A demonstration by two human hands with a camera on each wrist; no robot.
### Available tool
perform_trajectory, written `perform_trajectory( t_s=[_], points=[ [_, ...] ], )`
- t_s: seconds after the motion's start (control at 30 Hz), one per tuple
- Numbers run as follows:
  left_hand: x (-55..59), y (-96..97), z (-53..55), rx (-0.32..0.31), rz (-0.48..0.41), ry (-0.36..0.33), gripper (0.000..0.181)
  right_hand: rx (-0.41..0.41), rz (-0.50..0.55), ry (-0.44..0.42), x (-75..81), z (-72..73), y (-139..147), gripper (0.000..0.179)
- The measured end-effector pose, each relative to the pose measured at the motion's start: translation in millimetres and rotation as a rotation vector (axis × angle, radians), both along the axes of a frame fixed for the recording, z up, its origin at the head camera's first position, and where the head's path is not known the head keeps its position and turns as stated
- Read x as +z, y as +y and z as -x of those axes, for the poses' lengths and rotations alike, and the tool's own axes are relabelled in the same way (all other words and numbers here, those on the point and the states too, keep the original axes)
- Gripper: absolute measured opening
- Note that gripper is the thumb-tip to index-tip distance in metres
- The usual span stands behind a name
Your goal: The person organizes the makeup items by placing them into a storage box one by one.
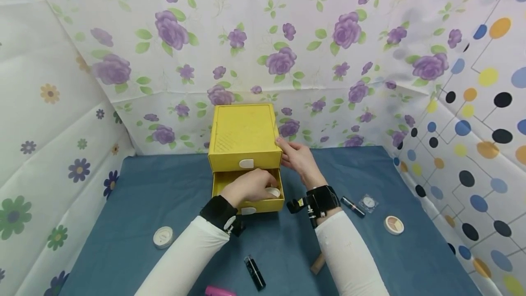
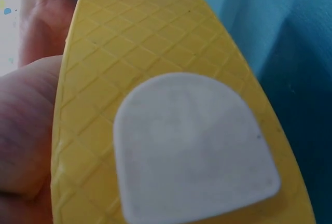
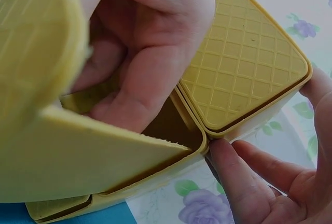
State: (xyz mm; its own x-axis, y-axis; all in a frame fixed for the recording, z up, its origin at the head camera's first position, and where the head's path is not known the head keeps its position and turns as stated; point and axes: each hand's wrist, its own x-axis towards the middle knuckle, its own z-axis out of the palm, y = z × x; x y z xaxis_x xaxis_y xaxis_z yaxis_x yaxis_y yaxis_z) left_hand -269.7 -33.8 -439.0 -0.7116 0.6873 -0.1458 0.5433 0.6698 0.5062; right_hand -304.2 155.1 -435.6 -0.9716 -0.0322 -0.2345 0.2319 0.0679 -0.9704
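Observation:
A small yellow two-drawer box point(image 1: 244, 127) stands against the back wall with its lower drawer point(image 1: 265, 205) pulled out. My left hand point(image 1: 250, 185) reaches into that drawer, its curled fingers holding a round white case point(image 1: 273, 192); the drawer wall partly hides the fingertips. The drawer's pale rounded tab point(image 2: 192, 146) fills much of the left wrist view. At the box's right side my right hand point(image 1: 299, 161) grips the edge, and its fingers point(image 3: 244, 182) touch the side close to the seam between the drawers. The upper drawer front point(image 3: 249, 53) sits flush.
On the blue cloth point(image 1: 164, 186), a round white compact point(image 1: 163, 237) lies left. A black tube point(image 1: 255, 273) and pink item point(image 1: 219, 291) lie in front. To the right are a dark lipstick-like tube point(image 1: 352, 206), clear square case point(image 1: 368, 203), three-part round palette point(image 1: 394, 225) and beige item point(image 1: 318, 264).

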Motion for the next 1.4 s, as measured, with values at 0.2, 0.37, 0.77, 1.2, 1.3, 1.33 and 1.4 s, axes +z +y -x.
perform_trajectory(
  t_s=[0.2,0.37,0.77,1.2,1.3,1.33,1.4],
  points=[
    [0.6,-1.0,-0.3,-0.002,-0.017,0.005,0.018,0.001,0.007,-0.004,-1.2,1.7,0,0.101],
    [1.0,-2.0,-0.5,-0.004,-0.004,0.023,0.022,-0.003,0.0,-0.006,-1.4,3.2,-1,0.103],
    [2.7,-4.7,-0.2,-0.013,0.001,0.033,0.022,-0.006,0.003,-0.004,1.1,2.1,-3,0.101],
    [1.0,-9.9,-3.1,-0.044,-0.063,0.028,0.012,-0.027,0.021,-0.003,-1.6,0.4,-3,0.104],
    [1.1,-12.8,-5.0,-0.038,-0.078,0.02,0.013,-0.029,0.015,-0.002,-1.8,-0.8,-3,0.103],
    [1.3,-13.8,-5.6,-0.034,-0.084,0.015,0.014,-0.03,0.015,-0.003,-1.8,-1.1,-2,0.103],
    [1.7,-15.6,-6.4,-0.031,-0.102,0.005,0.015,-0.031,0.014,-0.002,-1.8,-1.6,-2,0.104]
  ],
)
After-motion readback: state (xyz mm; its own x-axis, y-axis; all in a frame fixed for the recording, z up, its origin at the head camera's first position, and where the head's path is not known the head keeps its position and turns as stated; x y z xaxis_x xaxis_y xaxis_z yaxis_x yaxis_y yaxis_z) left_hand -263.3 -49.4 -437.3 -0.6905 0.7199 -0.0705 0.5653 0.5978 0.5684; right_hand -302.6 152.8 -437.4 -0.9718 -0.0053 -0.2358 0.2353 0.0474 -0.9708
